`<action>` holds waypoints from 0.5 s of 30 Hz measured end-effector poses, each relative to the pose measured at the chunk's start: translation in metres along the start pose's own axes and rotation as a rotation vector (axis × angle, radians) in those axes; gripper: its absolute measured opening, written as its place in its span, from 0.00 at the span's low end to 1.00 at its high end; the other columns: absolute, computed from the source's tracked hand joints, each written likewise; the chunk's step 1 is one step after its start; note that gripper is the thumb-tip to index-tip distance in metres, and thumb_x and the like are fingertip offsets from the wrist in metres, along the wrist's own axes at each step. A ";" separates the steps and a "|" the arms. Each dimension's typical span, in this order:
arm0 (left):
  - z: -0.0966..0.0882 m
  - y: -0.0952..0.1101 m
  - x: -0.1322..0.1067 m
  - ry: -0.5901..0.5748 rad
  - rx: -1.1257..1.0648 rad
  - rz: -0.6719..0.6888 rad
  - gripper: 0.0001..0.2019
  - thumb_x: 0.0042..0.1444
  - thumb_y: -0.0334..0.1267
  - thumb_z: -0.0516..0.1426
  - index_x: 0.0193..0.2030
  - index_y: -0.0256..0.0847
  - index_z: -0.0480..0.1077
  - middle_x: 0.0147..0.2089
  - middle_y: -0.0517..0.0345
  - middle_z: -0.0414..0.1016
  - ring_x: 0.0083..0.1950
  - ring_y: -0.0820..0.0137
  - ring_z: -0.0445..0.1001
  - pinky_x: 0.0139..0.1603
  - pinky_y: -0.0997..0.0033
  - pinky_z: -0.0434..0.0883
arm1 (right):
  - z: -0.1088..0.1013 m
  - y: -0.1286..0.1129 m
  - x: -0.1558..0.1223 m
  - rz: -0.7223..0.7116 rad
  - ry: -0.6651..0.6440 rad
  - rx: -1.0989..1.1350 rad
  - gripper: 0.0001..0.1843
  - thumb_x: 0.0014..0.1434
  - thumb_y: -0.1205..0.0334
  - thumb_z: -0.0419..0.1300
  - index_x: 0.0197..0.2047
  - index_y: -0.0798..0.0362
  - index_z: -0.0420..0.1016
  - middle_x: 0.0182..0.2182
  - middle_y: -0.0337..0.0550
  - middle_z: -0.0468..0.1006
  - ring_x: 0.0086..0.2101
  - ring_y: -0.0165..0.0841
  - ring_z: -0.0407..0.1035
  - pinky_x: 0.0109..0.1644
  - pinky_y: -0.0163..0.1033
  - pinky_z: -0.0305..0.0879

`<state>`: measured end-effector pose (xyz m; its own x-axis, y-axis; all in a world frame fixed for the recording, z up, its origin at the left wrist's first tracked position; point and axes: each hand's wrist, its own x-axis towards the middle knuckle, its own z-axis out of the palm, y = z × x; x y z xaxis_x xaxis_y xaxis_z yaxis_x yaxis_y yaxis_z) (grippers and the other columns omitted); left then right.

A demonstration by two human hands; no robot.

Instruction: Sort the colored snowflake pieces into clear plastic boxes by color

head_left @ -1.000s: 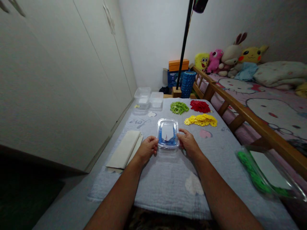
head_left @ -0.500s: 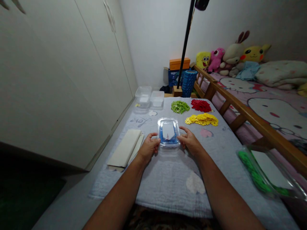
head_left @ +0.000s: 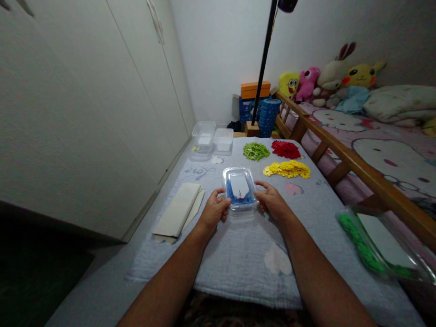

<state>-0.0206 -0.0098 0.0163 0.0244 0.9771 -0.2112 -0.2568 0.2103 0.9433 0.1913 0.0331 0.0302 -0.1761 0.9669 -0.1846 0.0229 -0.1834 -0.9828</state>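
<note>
A clear plastic container (head_left: 239, 187) with a lid sits in front of me at the middle of the cloth-covered table. Blue pieces and a white paper with a small reddish mark show through it. My left hand (head_left: 217, 206) grips its left side near the front corner, thumb on the edge. On the opposite side, my right hand (head_left: 270, 200) holds the front right corner between thumb and fingers. Beyond the container lie a pile of yellow flower-shaped pieces (head_left: 287, 169), a pile of light green pieces (head_left: 256, 151) and a pile of red pieces (head_left: 285, 149).
Folded beige paper (head_left: 179, 209) lies left of my left hand. Two clear open tubs (head_left: 224, 140) stand at the far left. A clear container of green pieces (head_left: 368, 245) is at the right edge, beside the wooden bed rail (head_left: 354, 163). A black pole (head_left: 263, 63) rises behind the table.
The container has turned slightly, its front edge shifting a little to the right. Both hands keep hold of its sides.
</note>
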 end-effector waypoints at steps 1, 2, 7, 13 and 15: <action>0.000 -0.001 0.000 0.002 0.001 0.010 0.28 0.47 0.46 0.65 0.52 0.43 0.60 0.21 0.74 0.62 0.17 0.78 0.56 0.15 0.79 0.55 | 0.000 -0.001 0.000 0.004 -0.007 0.012 0.39 0.47 0.49 0.66 0.59 0.56 0.62 0.16 0.24 0.67 0.13 0.24 0.57 0.15 0.28 0.51; 0.001 -0.002 0.001 0.002 0.000 0.018 0.27 0.47 0.46 0.65 0.52 0.43 0.60 0.21 0.74 0.62 0.17 0.79 0.56 0.15 0.80 0.56 | -0.001 -0.001 -0.001 0.006 -0.014 0.024 0.40 0.47 0.49 0.67 0.59 0.56 0.62 0.16 0.24 0.66 0.13 0.24 0.57 0.15 0.28 0.51; 0.002 -0.003 0.001 -0.001 -0.019 0.043 0.27 0.47 0.45 0.65 0.51 0.43 0.60 0.21 0.75 0.62 0.16 0.79 0.55 0.15 0.80 0.56 | -0.002 0.000 -0.001 0.011 -0.051 0.056 0.40 0.47 0.48 0.68 0.60 0.54 0.61 0.17 0.24 0.67 0.14 0.24 0.57 0.15 0.28 0.52; 0.004 -0.003 0.001 0.005 -0.030 0.054 0.26 0.47 0.44 0.65 0.50 0.43 0.59 0.20 0.77 0.60 0.15 0.79 0.54 0.14 0.80 0.57 | -0.005 0.002 0.000 0.005 -0.083 0.043 0.40 0.49 0.46 0.68 0.60 0.53 0.60 0.16 0.23 0.66 0.14 0.24 0.56 0.15 0.28 0.53; 0.004 -0.003 0.001 0.002 -0.039 0.049 0.27 0.47 0.43 0.65 0.50 0.43 0.59 0.20 0.77 0.60 0.15 0.79 0.54 0.14 0.79 0.58 | -0.005 0.002 0.000 0.006 -0.091 0.047 0.41 0.49 0.45 0.68 0.60 0.53 0.60 0.16 0.23 0.66 0.14 0.24 0.56 0.15 0.28 0.53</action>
<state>-0.0156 -0.0090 0.0146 0.0084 0.9862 -0.1654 -0.2954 0.1605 0.9418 0.1966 0.0338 0.0280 -0.2645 0.9462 -0.1866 -0.0215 -0.1992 -0.9797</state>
